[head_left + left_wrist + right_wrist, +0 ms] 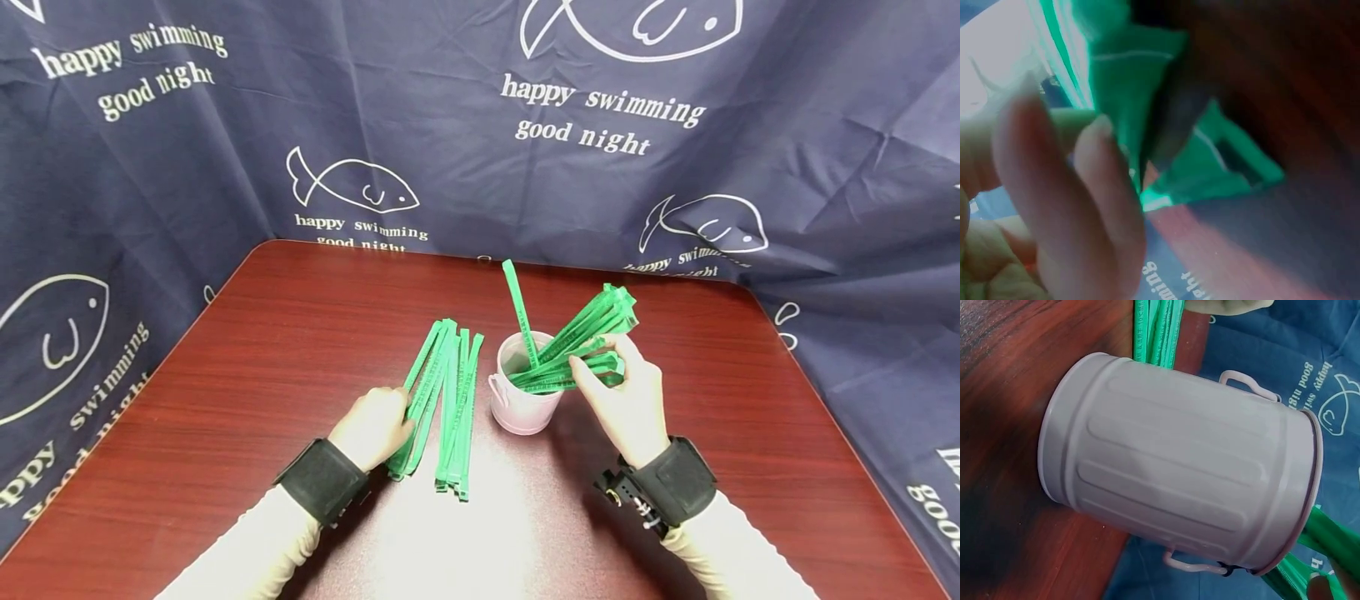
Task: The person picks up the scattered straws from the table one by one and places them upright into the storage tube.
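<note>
Two loose bunches of long, thin green stick sachets (457, 408) lie side by side on the table. My left hand (375, 425) is at the left bunch, its curled fingers pinching the edge of the sachets (1122, 81). More green sachets (585, 325) lean out of a small pale pink bucket (525, 412), most of them tilted right and one standing nearly upright. My right hand (626, 396) pinches some of the right-leaning sachets between thumb and fingers. Ribbed walls and two side handles of the bucket (1166, 450) show in the right wrist view.
The reddish-brown wooden table (262, 350) has a bright glare near its front. A dark blue curtain (465, 125) with white fish and lettering hangs behind and at the sides. Black straps with cameras (330, 483) wrap both wrists.
</note>
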A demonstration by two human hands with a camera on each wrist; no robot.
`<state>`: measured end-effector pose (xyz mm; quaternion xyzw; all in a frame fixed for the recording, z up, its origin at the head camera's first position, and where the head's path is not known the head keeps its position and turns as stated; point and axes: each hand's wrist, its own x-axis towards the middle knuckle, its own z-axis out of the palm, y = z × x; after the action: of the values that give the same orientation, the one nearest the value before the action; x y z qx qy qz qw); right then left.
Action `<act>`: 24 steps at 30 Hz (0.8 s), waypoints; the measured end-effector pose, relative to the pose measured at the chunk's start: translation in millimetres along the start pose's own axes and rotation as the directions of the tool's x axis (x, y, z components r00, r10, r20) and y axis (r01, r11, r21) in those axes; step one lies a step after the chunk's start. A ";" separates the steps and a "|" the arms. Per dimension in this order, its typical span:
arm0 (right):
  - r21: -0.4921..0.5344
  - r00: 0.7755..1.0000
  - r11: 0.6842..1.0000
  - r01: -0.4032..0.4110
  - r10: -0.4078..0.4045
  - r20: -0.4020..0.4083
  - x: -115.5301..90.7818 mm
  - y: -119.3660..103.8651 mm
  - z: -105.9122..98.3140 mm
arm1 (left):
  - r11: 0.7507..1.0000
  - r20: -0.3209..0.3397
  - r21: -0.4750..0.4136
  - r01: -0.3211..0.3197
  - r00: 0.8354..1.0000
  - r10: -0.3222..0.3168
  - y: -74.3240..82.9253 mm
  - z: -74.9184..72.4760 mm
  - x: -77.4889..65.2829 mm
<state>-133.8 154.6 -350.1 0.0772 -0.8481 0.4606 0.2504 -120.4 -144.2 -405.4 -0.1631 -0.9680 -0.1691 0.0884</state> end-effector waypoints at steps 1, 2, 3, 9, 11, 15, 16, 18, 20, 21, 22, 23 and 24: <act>-0.001 1.000 1.000 -0.007 0.007 0.006 0.0 0.3 0.1 | 1.000 0.006 0.001 0.001 1.000 -0.001 -0.2 -0.2 -0.4; -0.001 1.000 1.000 -0.010 0.010 0.009 0.1 0.2 0.0 | 1.000 0.011 -0.001 0.005 1.000 -0.005 -0.4 -0.5 -0.5; 0.004 1.000 1.000 -0.012 0.012 0.012 0.2 0.0 -0.1 | 1.000 0.019 -0.003 0.007 1.000 -0.007 -0.4 -1.2 -0.6; 0.091 0.999 0.995 0.033 -0.032 -0.008 0.8 -3.1 -0.8 | 0.991 0.107 -0.086 0.097 0.990 -0.088 0.9 -6.7 1.2; 0.117 0.996 0.990 0.079 -0.074 -0.041 1.6 -5.5 -1.9 | 0.985 0.119 -0.114 0.128 0.986 -0.115 0.9 -7.8 1.8; 0.130 0.979 0.975 0.178 -0.162 -0.122 3.4 -12.8 -4.8 | 0.978 0.083 -0.145 0.152 0.986 -0.141 1.4 -9.3 2.4; 0.127 0.975 0.973 0.191 -0.173 -0.138 3.5 -15.1 -5.7 | 0.977 0.068 -0.154 0.149 0.988 -0.140 2.2 -9.9 2.9; 0.119 0.967 0.968 0.219 -0.199 -0.159 3.9 -19.8 -7.1 | 0.979 -0.002 -0.170 0.110 0.994 -0.113 4.6 -10.6 4.1; 0.114 0.962 0.964 0.239 -0.219 -0.163 4.0 -23.6 -7.7 | 0.981 -0.073 -0.185 0.056 0.995 -0.071 8.0 -12.5 5.7; 0.109 0.961 0.963 0.246 -0.227 -0.159 4.0 -25.6 -8.0 | 0.981 -0.104 -0.190 0.028 0.993 -0.048 10.1 -13.7 6.5; 0.101 0.960 0.962 0.253 -0.237 -0.151 4.1 -27.9 -8.1 | 0.981 -0.133 -0.191 0.000 0.991 -0.026 12.9 -14.9 7.3; 0.099 0.959 0.960 0.260 -0.246 -0.140 4.5 -30.1 -8.1 | 0.981 -0.155 -0.193 -0.028 0.988 -0.002 15.7 -16.5 7.7; 0.106 0.959 0.958 0.265 -0.252 -0.128 4.6 -32.4 -7.9 | 0.980 -0.166 -0.194 -0.051 0.986 0.018 19.0 -18.4 8.2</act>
<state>-123.3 143.3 -320.2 0.1764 -0.7853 0.4785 0.3510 -119.3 -131.5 -380.8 -0.1737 -0.9328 -0.2758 0.1538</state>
